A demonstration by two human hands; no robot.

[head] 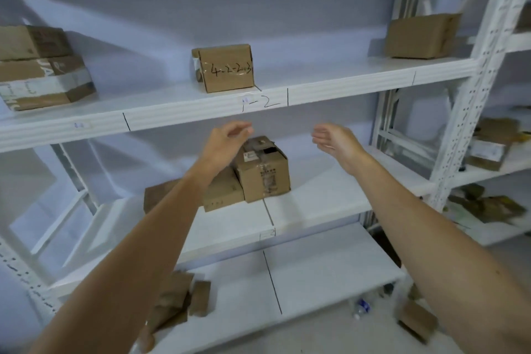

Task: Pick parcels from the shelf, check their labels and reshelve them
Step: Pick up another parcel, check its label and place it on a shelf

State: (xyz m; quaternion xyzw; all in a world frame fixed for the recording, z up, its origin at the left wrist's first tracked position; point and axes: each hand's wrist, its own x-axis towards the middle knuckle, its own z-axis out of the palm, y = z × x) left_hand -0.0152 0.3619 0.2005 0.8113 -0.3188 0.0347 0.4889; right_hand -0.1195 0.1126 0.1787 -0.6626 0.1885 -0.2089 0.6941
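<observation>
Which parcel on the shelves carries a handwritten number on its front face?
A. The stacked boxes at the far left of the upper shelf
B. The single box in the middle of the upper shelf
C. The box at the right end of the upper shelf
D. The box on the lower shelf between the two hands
B: the box in the middle of the upper shelf shows black handwriting that begins "4-2-" on its front face.
</observation>
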